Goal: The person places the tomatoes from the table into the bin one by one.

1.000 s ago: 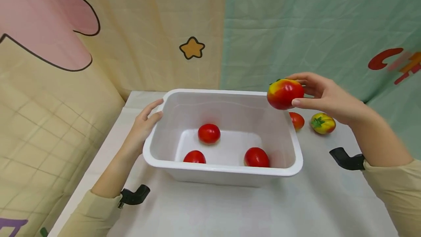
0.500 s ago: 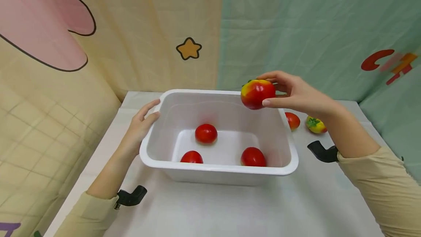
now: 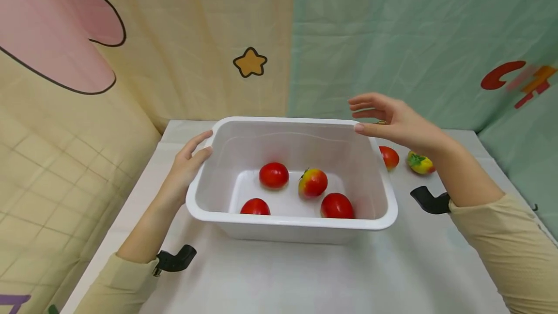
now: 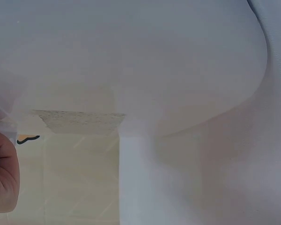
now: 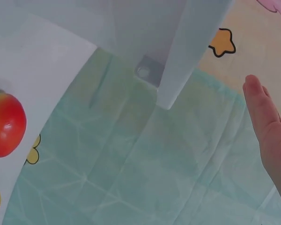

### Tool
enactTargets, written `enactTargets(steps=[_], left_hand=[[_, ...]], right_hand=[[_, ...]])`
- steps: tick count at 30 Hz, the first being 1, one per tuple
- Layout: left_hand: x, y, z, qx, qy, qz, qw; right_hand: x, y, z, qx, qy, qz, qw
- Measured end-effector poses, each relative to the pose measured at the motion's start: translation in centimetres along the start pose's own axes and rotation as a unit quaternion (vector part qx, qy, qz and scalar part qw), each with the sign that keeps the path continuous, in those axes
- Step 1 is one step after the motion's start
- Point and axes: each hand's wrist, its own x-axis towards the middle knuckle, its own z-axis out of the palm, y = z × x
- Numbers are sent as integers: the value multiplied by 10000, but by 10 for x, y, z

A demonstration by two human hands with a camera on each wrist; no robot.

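Note:
A white plastic tub (image 3: 292, 223) stands on the table. Inside lie several tomatoes: a plain red tomato (image 3: 273, 176) at the back, two more near the front wall, and a red-and-yellow tomato (image 3: 313, 182) with a green stem right of the middle. My left hand (image 3: 185, 168) holds the tub's left rim with fingers and thumb. Over the back right corner hovers my right hand (image 3: 383, 117), fingers spread and nothing between them. In the right wrist view the right hand (image 5: 271, 136) is likewise apart from the tub wall (image 5: 192, 51).
Right of the tub, a red tomato (image 3: 389, 158) lies partly behind the rim. Beside it rests a yellow-and-red tomato (image 3: 420, 163) with its green top showing. Printed curtains (image 3: 196, 38) hang behind the white-covered table (image 3: 279, 280) and along its sides.
My right hand carried the red-and-yellow tomato left over the tub, then let go, and its fingers have opened. That tomato now lies on the tub floor. My left hand stays at the rim.

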Motion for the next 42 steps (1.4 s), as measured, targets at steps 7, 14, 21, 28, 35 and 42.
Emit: enactTargets(steps=[7,14,21,28,35,42], left_hand=[[-2,1,-1,63,48,13,10000],[-3,0,-1,-11,17,-71,10000],[-3,-2,-2,-91,-5,-21,10000],[-2,-2,-3,-25,-1,-6,10000],[-2,-3,-4,-55,-4,0,10000],[-2,-3,-3,-47,-34,3,10000]], right_hand=[[-13,20,-11,-93,299,38,9995],[-33,49,-22,-193,678,193,9973],[-59,80,-35,-310,1037,473,9930],[-84,113,-41,-540,1274,822,9870],[-104,141,-40,-493,1427,1178,9815],[-114,174,-35,-549,1526,1391,9769]])
